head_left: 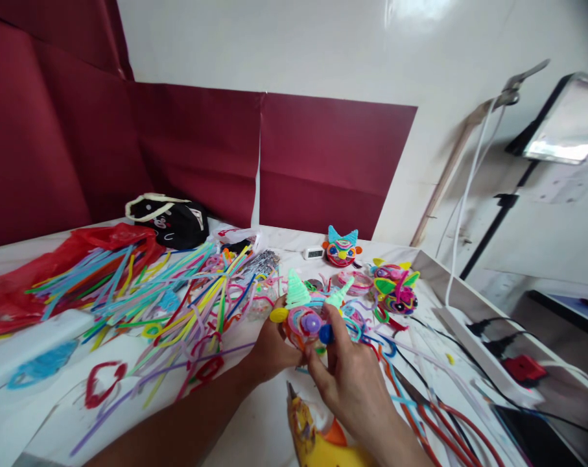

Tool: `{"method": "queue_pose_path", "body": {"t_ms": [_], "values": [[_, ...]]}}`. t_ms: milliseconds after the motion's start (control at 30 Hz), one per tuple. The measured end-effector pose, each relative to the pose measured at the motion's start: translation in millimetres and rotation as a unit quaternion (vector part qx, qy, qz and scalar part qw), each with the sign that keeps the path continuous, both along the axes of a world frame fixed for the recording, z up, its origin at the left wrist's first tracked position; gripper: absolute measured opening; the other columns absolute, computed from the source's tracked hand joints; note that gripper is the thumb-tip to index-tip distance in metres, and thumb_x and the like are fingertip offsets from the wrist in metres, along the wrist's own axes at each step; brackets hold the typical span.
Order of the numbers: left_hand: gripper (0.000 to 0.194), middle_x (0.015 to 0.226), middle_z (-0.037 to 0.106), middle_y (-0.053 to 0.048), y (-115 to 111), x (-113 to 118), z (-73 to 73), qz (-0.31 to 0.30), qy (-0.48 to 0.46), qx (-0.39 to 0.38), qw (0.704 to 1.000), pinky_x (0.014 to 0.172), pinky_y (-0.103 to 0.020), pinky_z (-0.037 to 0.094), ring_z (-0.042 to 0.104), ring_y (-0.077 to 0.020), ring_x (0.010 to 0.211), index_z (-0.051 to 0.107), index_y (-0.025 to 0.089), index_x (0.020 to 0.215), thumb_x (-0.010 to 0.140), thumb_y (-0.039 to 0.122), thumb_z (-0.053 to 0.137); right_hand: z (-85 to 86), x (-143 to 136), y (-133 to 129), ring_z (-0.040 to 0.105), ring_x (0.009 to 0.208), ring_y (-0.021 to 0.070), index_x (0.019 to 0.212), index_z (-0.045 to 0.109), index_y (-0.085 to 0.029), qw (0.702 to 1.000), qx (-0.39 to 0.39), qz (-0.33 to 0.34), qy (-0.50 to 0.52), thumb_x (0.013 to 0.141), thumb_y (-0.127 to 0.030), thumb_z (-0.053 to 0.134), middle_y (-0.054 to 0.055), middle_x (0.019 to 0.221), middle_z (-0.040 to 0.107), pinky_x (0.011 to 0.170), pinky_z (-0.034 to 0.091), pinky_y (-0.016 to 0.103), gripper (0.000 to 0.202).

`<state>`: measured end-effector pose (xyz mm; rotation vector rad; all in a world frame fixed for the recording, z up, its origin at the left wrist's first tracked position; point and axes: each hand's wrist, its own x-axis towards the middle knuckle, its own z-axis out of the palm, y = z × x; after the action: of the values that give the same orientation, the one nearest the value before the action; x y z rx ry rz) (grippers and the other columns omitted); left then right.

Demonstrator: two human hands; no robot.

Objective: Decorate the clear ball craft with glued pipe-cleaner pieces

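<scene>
A colourful pipe-cleaner animal head with pale green pointed ears is between my hands. It has a round purple piece on a pink coil, and a yellow disc sticks out on the left. My left hand is closed round its left side. My right hand is closed at its right side, thumb and index finger beside a round blue piece. Whether the fingers pinch that blue piece I cannot tell. Just below lies a yellow glue gun, its nozzle pointing away from me, partly behind my right forearm.
Loose pipe cleaners spread over the left, some on a red plastic bag. A finished-looking head and another pipe-cleaner figure stand behind. A power strip with cables runs along the right; a black pouch lies at the back.
</scene>
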<state>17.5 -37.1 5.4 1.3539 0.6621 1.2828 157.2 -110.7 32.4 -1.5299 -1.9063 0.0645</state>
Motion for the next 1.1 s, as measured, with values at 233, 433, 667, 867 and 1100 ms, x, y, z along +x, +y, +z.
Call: {"method": "queue_pose_path", "body": {"t_ms": [233,433,667,867,1100], "values": [[0.095,0.114,0.071,-0.007,0.1,-0.8,-0.6,-0.005,0.001,0.009,1.000,0.090,-0.034,0.058,0.070,-0.0255,0.099,0.055,0.021,0.123,0.036,0.005,0.089,1.4,-1.3,-0.8,0.055,0.042,0.0168,0.147,0.035,-0.005,1.000,0.002,-0.001,-0.001,0.094,-0.037,0.042,-0.003,0.051,0.059,0.045,0.030,0.026,0.062],[0.093,0.111,0.072,-0.007,1.0,-1.8,-2.8,-0.014,-0.004,0.005,1.000,0.088,-0.034,0.058,0.071,-0.0252,0.098,0.054,0.021,0.123,0.038,0.006,0.089,1.4,-0.9,-0.4,0.057,0.042,0.0178,0.147,0.036,-0.005,1.000,0.001,-0.008,-0.004,0.094,-0.039,0.040,-0.002,0.052,0.060,0.045,0.031,0.026,0.062],[0.091,0.106,0.073,-0.004,3.8,-2.1,-7.5,-0.019,-0.010,0.017,1.000,0.084,-0.032,0.060,0.072,-0.0240,0.093,0.057,0.021,0.120,0.037,0.004,0.089,-0.6,-0.7,0.0,0.057,0.040,0.0188,0.146,0.037,-0.006,1.000,0.025,-0.004,-0.009,0.094,-0.039,0.041,-0.001,0.051,0.061,0.044,0.031,0.027,0.062],[0.083,0.099,0.074,-0.002,5.0,-2.5,-7.3,-0.024,-0.006,0.026,0.999,0.078,-0.029,0.060,0.072,-0.0225,0.087,0.061,0.020,0.112,0.036,0.001,0.087,0.9,-0.9,-1.0,0.055,0.038,0.0181,0.145,0.038,-0.001,0.999,0.048,0.007,-0.003,0.094,-0.038,0.041,-0.001,0.049,0.060,0.042,0.030,0.028,0.063],[0.085,0.095,0.074,-0.002,4.6,-3.3,-6.8,-0.026,-0.023,0.021,0.999,0.074,-0.028,0.060,0.073,-0.0223,0.084,0.061,0.020,0.113,0.034,0.001,0.088,0.3,-1.1,0.6,0.051,0.037,0.0148,0.145,0.040,-0.006,0.996,0.066,0.017,0.052,0.093,-0.040,0.048,-0.004,0.049,0.058,0.042,0.032,0.027,0.063]]}}
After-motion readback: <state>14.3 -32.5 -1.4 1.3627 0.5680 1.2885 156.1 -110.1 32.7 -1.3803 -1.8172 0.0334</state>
